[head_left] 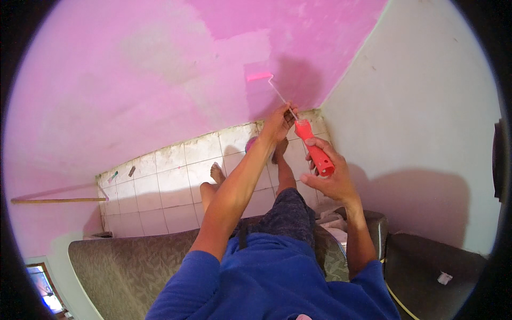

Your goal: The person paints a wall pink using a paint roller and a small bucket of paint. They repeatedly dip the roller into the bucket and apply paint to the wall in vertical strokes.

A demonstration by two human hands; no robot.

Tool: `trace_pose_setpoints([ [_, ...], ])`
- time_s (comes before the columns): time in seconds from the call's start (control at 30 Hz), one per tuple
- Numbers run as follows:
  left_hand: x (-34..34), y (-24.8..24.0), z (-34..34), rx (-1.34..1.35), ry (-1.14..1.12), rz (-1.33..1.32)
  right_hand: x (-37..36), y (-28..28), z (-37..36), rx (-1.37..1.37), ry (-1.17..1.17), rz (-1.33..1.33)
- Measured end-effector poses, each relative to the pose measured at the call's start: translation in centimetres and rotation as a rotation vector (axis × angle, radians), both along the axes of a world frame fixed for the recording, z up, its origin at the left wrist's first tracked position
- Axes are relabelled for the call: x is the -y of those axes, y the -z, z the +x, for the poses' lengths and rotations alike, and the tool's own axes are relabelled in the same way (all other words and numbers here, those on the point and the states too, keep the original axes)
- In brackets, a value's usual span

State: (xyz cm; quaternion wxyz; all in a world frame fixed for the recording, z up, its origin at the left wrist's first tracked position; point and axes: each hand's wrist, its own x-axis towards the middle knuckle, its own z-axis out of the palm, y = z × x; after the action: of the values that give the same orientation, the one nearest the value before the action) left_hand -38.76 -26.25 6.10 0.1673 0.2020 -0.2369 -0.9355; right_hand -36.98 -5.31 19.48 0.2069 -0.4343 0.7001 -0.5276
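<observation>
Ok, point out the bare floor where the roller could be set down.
The widest bare patch is the white tiled floor between the pink wall and the sofa, left of the bare feet. Small scraps lie near that wall. The corner under the roller, by both hands, is crowded.

Bright bluish screen at lower left edge, rectangular, framed in dark red-brown, partly cut off. Small white tag on dark surface at lower right. No packages or signs visible.
</observation>
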Motion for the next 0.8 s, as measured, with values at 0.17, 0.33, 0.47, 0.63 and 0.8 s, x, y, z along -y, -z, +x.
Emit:
trace_pose_setpoints([
  [0.17,0.9,-1.4,-0.4,-0.030,-0.029,0.003,1.7,-2.0,0.0,-0.464,0.181,-0.076],
  [0.33,-1.5,-9.6,0.1,-0.112,-0.054,-0.026,0.7,-6.7,0.1,-0.462,0.234,-0.340],
  [0.47,-1.5,-11.9,0.0,-0.148,-0.054,-0.077,1.1,-8.8,0.7,-0.495,0.286,-0.364],
  [0.63,1.2,-6.8,-1.0,-0.051,-0.047,-0.081,4.3,-4.6,-1.2,-0.403,0.210,-0.384],
  [0.8,0.2,-9.4,-0.6,-0.059,-0.075,-0.103,3.3,-6.2,-1.1,-0.450,0.192,-0.440],
])
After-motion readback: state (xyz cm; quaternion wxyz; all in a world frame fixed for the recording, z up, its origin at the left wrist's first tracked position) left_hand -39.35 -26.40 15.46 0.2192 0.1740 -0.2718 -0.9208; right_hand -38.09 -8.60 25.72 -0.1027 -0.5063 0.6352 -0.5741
